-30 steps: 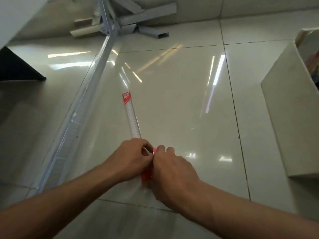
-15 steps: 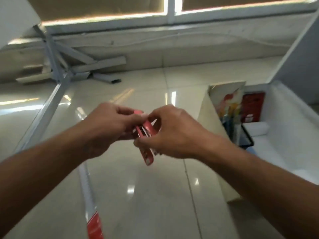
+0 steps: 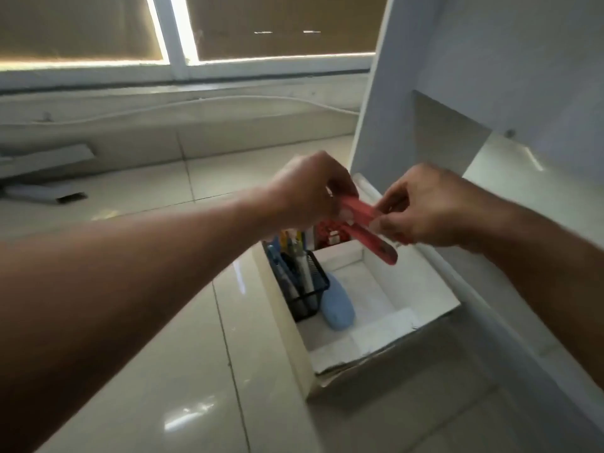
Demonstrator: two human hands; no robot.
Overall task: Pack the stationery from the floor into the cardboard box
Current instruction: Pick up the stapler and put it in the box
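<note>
Above the open white-lined cardboard box [image 3: 287,338], your left hand [image 3: 310,188] and right hand [image 3: 421,207] both pinch the long red plastic stapler [image 3: 369,232], each grip closed on it. Let go unevenly and it may hit the black mesh pen holder [image 3: 313,289].

Bare box [image 3: 371,291] floor right of pen holder [image 3: 309,291]

Dim rm, backlit by window [image 3: 176,57], glare on floor [image 3: 183,416], soft blur, edges bent
</note>
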